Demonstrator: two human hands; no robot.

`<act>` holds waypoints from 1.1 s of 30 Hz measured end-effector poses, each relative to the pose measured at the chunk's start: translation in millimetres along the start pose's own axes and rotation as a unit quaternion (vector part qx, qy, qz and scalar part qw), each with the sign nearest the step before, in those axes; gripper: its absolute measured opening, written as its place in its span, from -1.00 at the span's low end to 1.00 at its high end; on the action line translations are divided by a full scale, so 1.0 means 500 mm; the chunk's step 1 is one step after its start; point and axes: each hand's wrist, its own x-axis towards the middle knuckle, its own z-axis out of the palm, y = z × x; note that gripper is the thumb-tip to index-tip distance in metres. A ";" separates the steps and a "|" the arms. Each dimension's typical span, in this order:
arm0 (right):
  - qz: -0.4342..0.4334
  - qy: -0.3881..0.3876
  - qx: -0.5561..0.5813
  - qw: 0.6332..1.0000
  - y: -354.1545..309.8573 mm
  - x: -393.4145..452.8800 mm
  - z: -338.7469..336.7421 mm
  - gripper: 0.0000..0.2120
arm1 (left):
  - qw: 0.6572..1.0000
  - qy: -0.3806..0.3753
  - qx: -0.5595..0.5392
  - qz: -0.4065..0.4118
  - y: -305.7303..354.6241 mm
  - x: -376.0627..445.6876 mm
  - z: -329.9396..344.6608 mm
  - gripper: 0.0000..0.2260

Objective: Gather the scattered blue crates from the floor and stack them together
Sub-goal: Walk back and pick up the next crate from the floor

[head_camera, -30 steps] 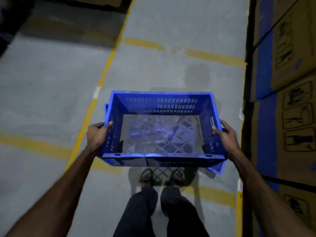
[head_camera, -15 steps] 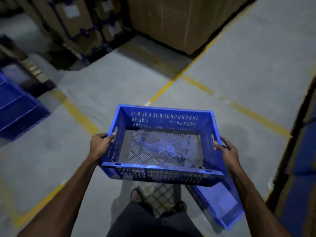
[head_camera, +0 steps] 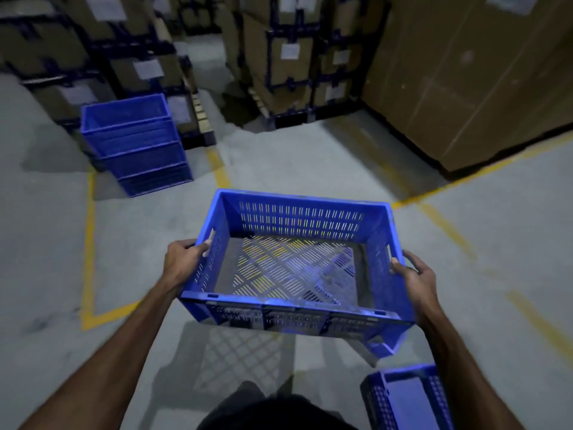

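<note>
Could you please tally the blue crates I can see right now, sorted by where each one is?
Held crate, gripped by left hand and right hand: 1
Stacked crates, far left: 4
Floor crate, bottom right: 1
Total: 6

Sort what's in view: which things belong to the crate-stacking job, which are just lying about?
Job:
- carried crate, gripped by left hand and right hand
- crate stack ahead on the left
- loose crate on the floor, lower right

Just there:
- labelled boxes on pallets
- large cardboard box
- yellow floor lines
</note>
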 end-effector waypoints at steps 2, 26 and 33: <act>-0.012 -0.018 -0.001 1.000 -0.018 -0.002 0.073 -0.60 | 0.999 0.009 -0.029 -0.010 -0.027 0.030 -0.065 -0.80; -0.046 -0.246 -0.044 0.967 -0.201 0.088 0.794 -0.63 | 0.955 0.168 -0.230 -0.079 -0.159 0.233 -0.473 -0.87; -0.038 -0.275 -0.058 0.959 -0.272 0.205 0.995 -0.63 | 0.946 0.211 -0.230 -0.087 -0.088 0.397 -0.515 -0.83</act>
